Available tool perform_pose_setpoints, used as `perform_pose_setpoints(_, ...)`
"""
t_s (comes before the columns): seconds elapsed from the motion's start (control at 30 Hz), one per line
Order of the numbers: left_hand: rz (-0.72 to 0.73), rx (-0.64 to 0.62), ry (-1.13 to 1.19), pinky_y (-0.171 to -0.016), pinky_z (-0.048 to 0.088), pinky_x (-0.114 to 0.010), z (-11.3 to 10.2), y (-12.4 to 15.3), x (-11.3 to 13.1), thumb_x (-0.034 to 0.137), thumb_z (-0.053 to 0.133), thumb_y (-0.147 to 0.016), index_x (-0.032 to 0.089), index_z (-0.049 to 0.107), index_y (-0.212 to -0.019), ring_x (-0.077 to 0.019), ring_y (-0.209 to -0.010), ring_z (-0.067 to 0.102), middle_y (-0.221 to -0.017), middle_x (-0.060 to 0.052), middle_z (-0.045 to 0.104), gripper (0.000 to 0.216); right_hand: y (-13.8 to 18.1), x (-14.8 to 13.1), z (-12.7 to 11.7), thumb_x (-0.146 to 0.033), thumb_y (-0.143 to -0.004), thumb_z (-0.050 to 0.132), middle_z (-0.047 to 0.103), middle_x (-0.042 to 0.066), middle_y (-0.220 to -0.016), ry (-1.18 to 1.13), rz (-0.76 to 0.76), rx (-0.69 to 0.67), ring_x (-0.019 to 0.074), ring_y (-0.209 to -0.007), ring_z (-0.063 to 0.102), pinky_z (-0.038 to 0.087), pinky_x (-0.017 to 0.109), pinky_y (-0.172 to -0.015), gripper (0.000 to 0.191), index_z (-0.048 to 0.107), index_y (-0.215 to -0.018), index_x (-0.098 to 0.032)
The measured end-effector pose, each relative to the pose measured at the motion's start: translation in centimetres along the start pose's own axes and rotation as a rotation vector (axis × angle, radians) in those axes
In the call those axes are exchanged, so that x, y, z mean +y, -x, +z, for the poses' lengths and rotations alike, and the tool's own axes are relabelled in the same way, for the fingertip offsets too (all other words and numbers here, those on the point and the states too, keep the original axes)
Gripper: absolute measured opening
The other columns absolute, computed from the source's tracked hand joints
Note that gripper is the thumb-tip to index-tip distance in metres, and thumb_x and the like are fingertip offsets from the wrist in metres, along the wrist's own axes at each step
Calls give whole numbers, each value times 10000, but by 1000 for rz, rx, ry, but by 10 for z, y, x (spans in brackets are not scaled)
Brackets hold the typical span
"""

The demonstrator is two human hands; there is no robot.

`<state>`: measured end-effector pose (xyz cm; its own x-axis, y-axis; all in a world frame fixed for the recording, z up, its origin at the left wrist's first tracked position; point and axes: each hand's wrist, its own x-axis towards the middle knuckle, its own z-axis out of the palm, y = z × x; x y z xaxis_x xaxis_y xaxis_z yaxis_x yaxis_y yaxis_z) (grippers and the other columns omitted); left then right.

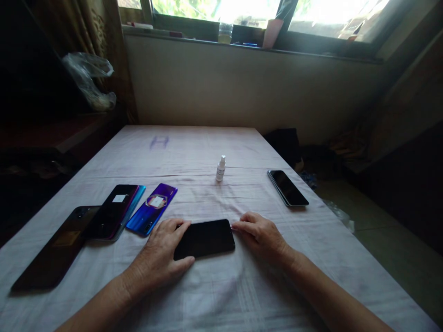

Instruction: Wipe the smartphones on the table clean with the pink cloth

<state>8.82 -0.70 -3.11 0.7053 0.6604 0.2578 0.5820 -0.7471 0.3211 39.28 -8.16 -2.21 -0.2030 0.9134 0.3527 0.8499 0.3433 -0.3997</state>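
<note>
A black-screened smartphone lies face up on the cloth in front of me. My left hand is closed about its left end, with the thumb along the near edge and the fingers at the far edge. At the phone's right end, by the far corner, my right hand is closed in a pinch. Whatever may be between those fingertips is too small to make out. Just beyond my left hand lies a blue-purple phone, back up, bearing a white sticker.
A small white bottle stands upright beyond the phone. Further phones lie at left: a dark one and an overlapping pair. Another phone rests near the right edge of the cloth-covered table. Wall and window stand behind.
</note>
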Motion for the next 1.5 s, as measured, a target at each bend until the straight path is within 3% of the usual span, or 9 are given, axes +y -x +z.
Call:
perform_pose_setpoints(0.2, -8, 61, -27, -1048, 434, -460, 11, -2, 4, 337, 712, -723, 219, 407, -1427, -327, -1246, 506, -1349, -127, 534, 776, -10, 15, 7, -156, -954, 499, 645, 40, -889, -179, -72, 114, 145, -787, 623, 515, 249, -695, 241, 691, -1077, -235)
perform_pose_setpoints(0.4, 0, 43, -71, -1046, 439, -477, 12, 0, 5, 365, 720, -752, 205, 392, -1413, -334, -1246, 501, -1342, -139, 525, 755, -8, 11, 15, -103, -932, 487, 620, 39, -864, -100, -159, 102, 147, -751, 588, 490, 255, -666, 296, 671, -1120, -240)
perform_pose_setpoints(0.67, 11, 54, -84, -1046, 440, -471, 12, -1, 3, 381, 724, -756, 217, 394, -1412, -331, -1240, 504, -1336, -131, 528, 752, -3, 10, 6, -95, -926, 470, 613, 26, -870, -109, -263, 58, 135, -751, 562, 473, 256, -676, 334, 653, -1144, -270)
perform_pose_setpoints(0.9, 16, 65, -65, -1039, 444, -470, 12, -3, 4, 369, 730, -740, 205, 435, -1384, -330, -1224, 514, -1322, -130, 544, 727, -11, 9, 16, -95, -926, 484, 620, 47, -879, 66, -203, 164, 157, -770, 575, 479, 263, -692, 288, 690, -1074, -231)
perform_pose_setpoints(1.3, 11, 74, -61, -1023, 455, -465, 10, -3, 6, 382, 733, -742, 193, 466, -1370, -327, -1201, 530, -1299, -132, 564, 708, 5, 3, 9, -99, -933, 468, 628, 50, -886, 40, -277, 98, 157, -768, 581, 483, 265, -681, 318, 661, -1150, -228)
perform_pose_setpoints(1.5, 4, 80, -62, -1019, 453, -465, 10, -4, 6, 401, 730, -743, 197, 486, -1368, -329, -1190, 538, -1283, -122, 577, 701, 11, -9, -3, -130, -958, 474, 617, 50, -869, 20, -330, 52, 141, -740, 556, 456, 251, -664, 248, 670, -1092, -202)
